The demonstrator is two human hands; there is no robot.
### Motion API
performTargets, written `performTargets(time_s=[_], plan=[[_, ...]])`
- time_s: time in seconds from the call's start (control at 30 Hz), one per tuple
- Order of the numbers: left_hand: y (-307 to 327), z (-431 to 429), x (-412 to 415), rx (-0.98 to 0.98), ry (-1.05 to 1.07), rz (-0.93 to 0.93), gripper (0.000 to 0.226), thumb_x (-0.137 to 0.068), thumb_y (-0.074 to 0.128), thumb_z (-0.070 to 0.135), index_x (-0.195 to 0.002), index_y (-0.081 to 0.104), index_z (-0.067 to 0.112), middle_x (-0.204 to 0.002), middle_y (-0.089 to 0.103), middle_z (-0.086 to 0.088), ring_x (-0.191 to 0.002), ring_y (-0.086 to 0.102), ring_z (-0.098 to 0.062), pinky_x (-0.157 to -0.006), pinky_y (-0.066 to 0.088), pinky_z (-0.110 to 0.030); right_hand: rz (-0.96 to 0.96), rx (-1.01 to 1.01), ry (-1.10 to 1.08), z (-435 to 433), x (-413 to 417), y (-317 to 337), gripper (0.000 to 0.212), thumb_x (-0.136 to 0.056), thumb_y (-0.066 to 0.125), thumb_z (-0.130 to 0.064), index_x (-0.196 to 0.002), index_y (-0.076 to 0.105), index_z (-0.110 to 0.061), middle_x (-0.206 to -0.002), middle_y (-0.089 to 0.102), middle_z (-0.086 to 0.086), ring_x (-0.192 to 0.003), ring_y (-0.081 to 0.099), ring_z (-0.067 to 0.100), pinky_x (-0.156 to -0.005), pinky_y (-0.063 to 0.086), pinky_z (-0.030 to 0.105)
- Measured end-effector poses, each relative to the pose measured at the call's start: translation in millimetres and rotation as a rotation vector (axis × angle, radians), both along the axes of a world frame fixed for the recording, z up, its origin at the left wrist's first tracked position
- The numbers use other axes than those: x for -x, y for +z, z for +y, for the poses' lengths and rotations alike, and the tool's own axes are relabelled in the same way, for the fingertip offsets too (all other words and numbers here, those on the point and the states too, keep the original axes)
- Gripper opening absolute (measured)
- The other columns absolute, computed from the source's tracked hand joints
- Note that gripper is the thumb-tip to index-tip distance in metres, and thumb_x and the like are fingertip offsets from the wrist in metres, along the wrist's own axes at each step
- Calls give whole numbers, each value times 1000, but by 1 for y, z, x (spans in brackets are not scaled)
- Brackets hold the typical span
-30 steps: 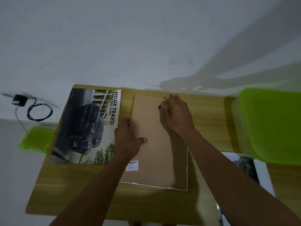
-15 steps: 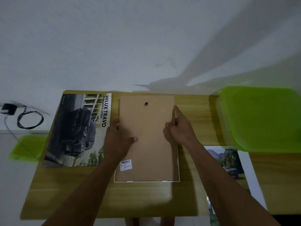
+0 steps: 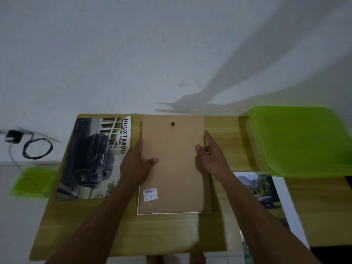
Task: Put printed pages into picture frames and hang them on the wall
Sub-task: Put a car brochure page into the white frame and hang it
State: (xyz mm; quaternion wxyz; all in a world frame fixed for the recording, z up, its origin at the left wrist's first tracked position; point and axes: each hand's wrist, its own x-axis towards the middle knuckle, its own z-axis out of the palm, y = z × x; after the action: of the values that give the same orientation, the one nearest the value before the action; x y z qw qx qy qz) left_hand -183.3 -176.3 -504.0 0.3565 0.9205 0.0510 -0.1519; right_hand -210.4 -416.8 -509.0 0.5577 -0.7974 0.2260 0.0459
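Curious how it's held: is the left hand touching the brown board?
Touching: in the head view the left hand grips the brown board, thumb on top.

Left hand [image 3: 136, 166] and right hand [image 3: 212, 159] bare; 2 forearms [image 3: 106, 216] bare too.

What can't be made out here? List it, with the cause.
Head view only.
Picture frame front: face-down on the table; only its brown back shows.
Barcode label text: too small.
Printed page on the right: partly covered by the right forearm and green container.
Charger at left: blurred.
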Motion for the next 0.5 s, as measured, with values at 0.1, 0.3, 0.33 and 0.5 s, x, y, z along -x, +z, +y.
performTargets(time_s=[0.1,0.3,0.33,0.5], plan=[[2,2,-1,-14,-41,19,89,-83,69,45,-154,18,25,-137,50,-13,-121,51,-31,-101,44,-50,13,-58,1,2,2,0,68,-100,55,-11,-158,20,-20,-159,31,-5,-144,34,14,-120,25,34],[-10,5,-6,-5,-91,61,90,-84,66,49,-154,15,28,-133,53,-11,-117,54,-29,-98,47,-48,1,-91,0,5,4,-8,69,-100,54,-12,-158,18,-23,-160,30,-4,-147,30,16,-122,24,40],[-9,5,-7,8,-94,66,90,-83,67,48,-154,15,28,-133,54,-12,-117,54,-30,-98,47,-48,1,-93,-1,5,5,-9,69,-100,53,-12,-158,17,-23,-161,29,-4,-147,29,16,-122,23,39],[6,1,-6,136,-95,88,80,-89,68,16,-154,20,19,-139,51,-15,-124,51,-30,-101,39,-35,1,-98,-60,5,10,-11,68,-101,53,-14,-158,17,-25,-161,28,-5,-147,28,15,-122,23,38]])
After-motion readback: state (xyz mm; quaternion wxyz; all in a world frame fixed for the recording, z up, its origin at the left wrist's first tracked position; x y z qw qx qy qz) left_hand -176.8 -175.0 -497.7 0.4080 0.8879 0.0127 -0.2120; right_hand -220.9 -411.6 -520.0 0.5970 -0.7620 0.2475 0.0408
